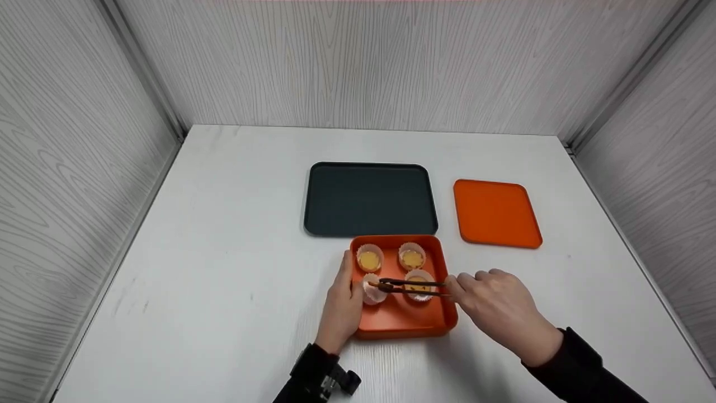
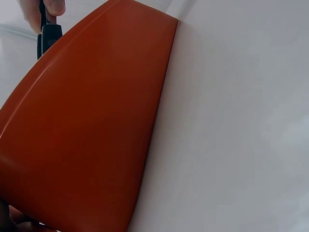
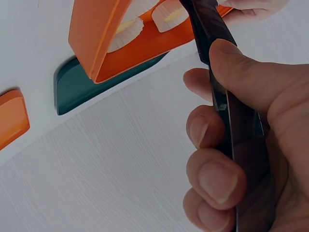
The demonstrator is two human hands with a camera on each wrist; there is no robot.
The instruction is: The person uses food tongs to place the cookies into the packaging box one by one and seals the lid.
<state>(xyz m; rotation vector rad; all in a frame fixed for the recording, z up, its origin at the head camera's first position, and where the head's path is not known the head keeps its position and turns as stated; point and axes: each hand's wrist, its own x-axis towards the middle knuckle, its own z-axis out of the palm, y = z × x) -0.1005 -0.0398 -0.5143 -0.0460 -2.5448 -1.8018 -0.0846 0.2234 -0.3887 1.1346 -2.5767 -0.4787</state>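
My right hand [image 1: 495,299] grips dark tongs [image 3: 227,104], thumb along one side and fingers wrapped round the other. The tongs reach left across an orange square box [image 1: 404,320]. Their tips meet at the upper edge of a tart in a white paper cup [image 1: 373,296], at the box's left side. Another tart [image 1: 418,276] lies partly behind the tongs. Farther back in the box sit two yellow-topped tarts, one at left [image 1: 369,261] and one at right [image 1: 412,258]. My left hand [image 1: 342,308] holds the box's left wall, fingers along the outside and thumb at the rim.
A dark green tray [image 1: 369,198] lies just behind the box, its front edge close to the box's back rim. To its right is a flat orange lid-like tray [image 1: 497,212]. Grey wood-grain panels [image 1: 358,61] enclose the white table [image 1: 224,268] at back and sides.
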